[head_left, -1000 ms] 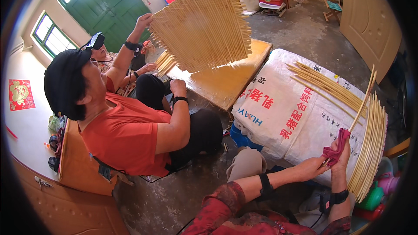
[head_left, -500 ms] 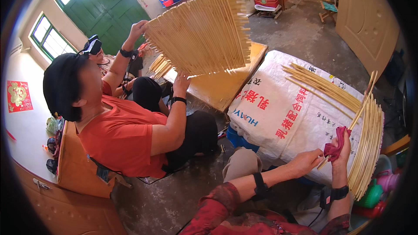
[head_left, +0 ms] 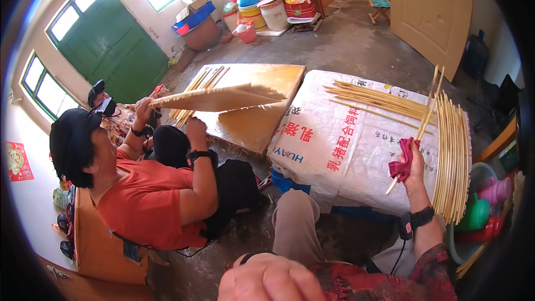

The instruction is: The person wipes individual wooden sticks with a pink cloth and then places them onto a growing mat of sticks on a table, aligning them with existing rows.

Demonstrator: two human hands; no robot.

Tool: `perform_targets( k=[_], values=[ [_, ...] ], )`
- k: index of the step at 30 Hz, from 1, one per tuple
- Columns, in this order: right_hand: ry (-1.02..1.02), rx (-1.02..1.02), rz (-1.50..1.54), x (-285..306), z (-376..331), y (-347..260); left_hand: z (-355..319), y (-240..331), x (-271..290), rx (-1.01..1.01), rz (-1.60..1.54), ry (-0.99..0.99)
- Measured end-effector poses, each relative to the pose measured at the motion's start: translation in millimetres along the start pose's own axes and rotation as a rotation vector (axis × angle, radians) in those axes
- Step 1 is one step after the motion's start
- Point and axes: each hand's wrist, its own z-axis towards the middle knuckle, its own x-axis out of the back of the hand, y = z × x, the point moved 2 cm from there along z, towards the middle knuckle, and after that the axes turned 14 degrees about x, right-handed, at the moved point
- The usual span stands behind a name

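My right hand (head_left: 414,171) is closed around a dark red cloth (head_left: 402,161), which wraps a couple of thin pale stalks (head_left: 429,108). These slant up to the right over a table covered with a white woven sack (head_left: 323,117). Just right of them lies a dense row of peeled stalks (head_left: 452,161). Farther back, a smaller bundle of stalks (head_left: 384,100) rests on the sack. My left hand (head_left: 270,280), large and close at the lower edge, shows its back and knuckles; its fingertips are hidden.
A person in an orange shirt (head_left: 150,200) holds a flat stalk mat (head_left: 223,98) over a wooden board (head_left: 267,78) at left. Another person sits behind. A basin with colored plastic containers (head_left: 476,212) stands at right. An open door (head_left: 429,17) is at the back right.
My left hand has left the cloth and drawn back toward me. The right hand still grips cloth and stalks. The co-worker's mat has tipped from upright to nearly flat.
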Motion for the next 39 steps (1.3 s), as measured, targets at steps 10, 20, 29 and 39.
perform_targets(
  k=[10, 20, 29, 39],
  values=[
    [-0.039, 0.021, -0.001, 15, -2, -11, 4, 7, -30, 0.244, -0.179, -0.203],
    [-0.084, -0.005, 0.029, 15, -7, -19, -7, -10, -34, 0.283, -0.218, -0.462],
    [-0.11, 0.01, 0.014, 14, -7, -15, -14, -11, -36, 0.298, -0.182, -0.542],
    [-0.099, 0.011, 0.001, 12, -5, -16, -16, -13, -33, 0.31, -0.154, -0.589]
  ],
)
